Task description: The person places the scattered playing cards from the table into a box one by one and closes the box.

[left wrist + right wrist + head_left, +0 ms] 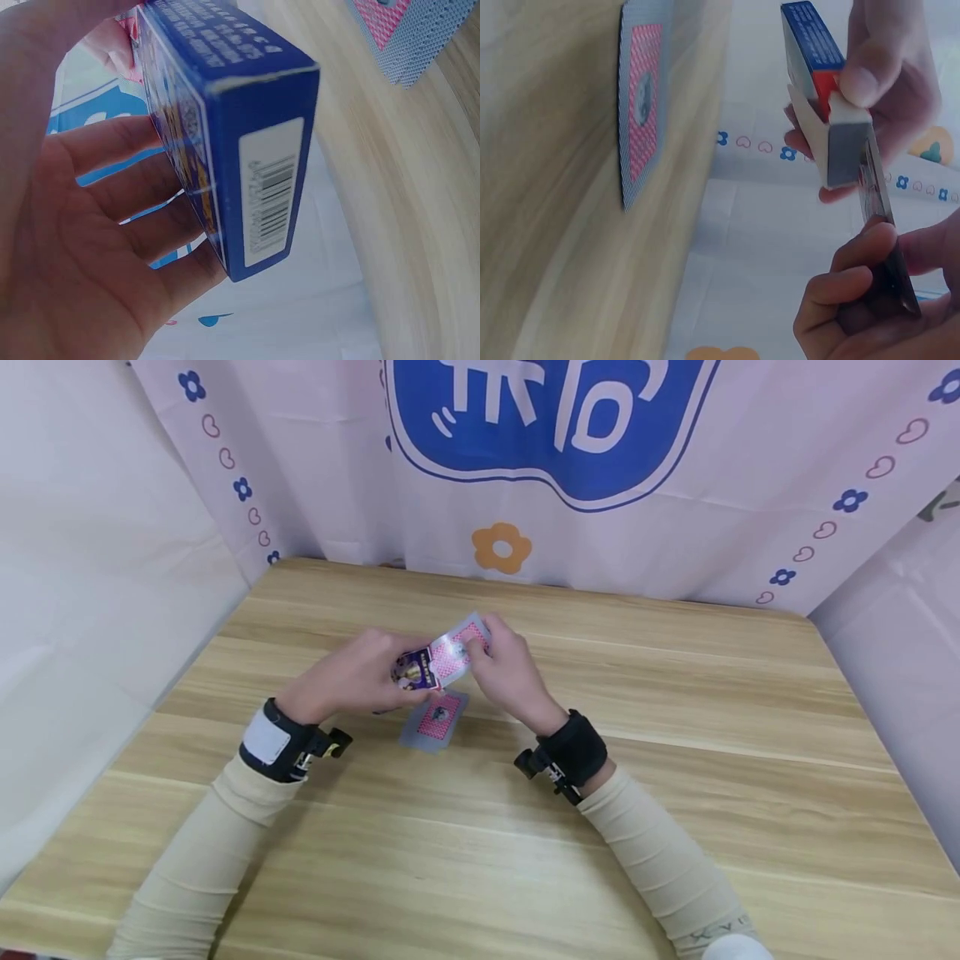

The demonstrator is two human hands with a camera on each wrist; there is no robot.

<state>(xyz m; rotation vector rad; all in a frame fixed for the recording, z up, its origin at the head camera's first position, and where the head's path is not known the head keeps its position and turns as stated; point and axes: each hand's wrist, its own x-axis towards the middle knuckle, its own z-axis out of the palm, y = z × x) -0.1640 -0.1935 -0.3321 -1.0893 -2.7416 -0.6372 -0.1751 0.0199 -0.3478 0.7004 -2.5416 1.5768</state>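
Note:
My left hand (360,670) grips a dark blue playing card box (415,672) by its sides, above the table. The left wrist view shows a barcode label (268,193) on the box's closed end. At the opposite end, the white flaps (847,150) stand open toward my right hand (513,675). That hand pinches a thin stack of playing cards (450,662), pink patterned backs up, thumb on top. The stack's far end meets the box's open mouth. Below both hands, more playing cards (438,718) lie face down on the table, slightly fanned.
The wood-grain table (675,735) stretches out on all sides of the hands. A white printed cloth (322,452) hangs along its back edge, with white sheeting (97,568) at the left. Both wrists wear black straps with small cameras (330,743).

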